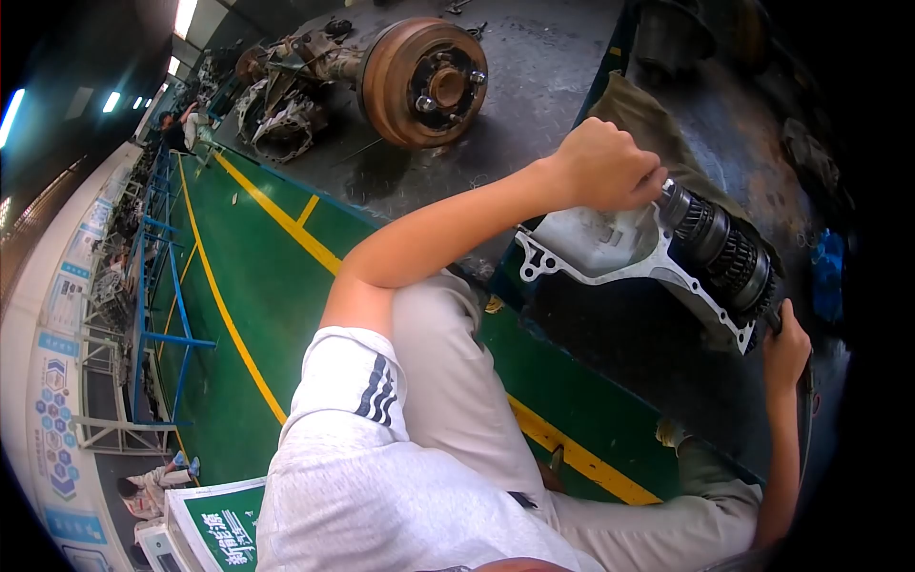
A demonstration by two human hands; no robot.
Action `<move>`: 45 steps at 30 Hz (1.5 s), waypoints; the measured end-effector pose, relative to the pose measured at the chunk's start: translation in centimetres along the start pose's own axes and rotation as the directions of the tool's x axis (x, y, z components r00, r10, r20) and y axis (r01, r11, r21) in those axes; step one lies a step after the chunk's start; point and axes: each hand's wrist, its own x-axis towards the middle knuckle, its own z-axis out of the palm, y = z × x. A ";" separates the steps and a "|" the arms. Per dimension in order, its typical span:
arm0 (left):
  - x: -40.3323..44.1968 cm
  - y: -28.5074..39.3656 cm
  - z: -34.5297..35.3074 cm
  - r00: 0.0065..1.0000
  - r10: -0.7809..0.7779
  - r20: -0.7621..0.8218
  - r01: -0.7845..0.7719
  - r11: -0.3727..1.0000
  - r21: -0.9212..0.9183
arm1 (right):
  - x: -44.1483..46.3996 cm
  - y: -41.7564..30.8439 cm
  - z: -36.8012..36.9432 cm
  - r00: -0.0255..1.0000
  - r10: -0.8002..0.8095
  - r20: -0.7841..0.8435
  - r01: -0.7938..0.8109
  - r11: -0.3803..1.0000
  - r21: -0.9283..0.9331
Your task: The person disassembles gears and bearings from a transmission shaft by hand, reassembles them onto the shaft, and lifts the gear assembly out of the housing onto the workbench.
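Observation:
A metal gear shaft (717,246), stacked with several toothed gears, lies across a pale cast-metal gearbox housing (610,243). My left hand (610,167) is closed in a fist at the shaft's upper end, and its fingertips are partly hidden. At the opposite end my right hand (787,345) curls its fingers around the dark end of the shaft, beside the last large gear. The housing's flat flange with bolt holes faces me. Behind the shaft a crumpled brown cloth (653,110) lies on the dark workbench (543,71).
A rusty brake drum (410,86) on an axle stands on the bench, with greasy castings (286,119) behind it. A blue object (827,276) sits at the right. Blue metal railings (176,338) line the green floor (243,253). Other people (157,491) are farther off.

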 end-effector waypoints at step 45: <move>0.5 -1.0 0.0 0.997 -0.012 0.081 0.013 1.000 -0.014 | 3.8 -4.8 -6.3 0.981 -0.138 0.134 0.084 0.934 0.348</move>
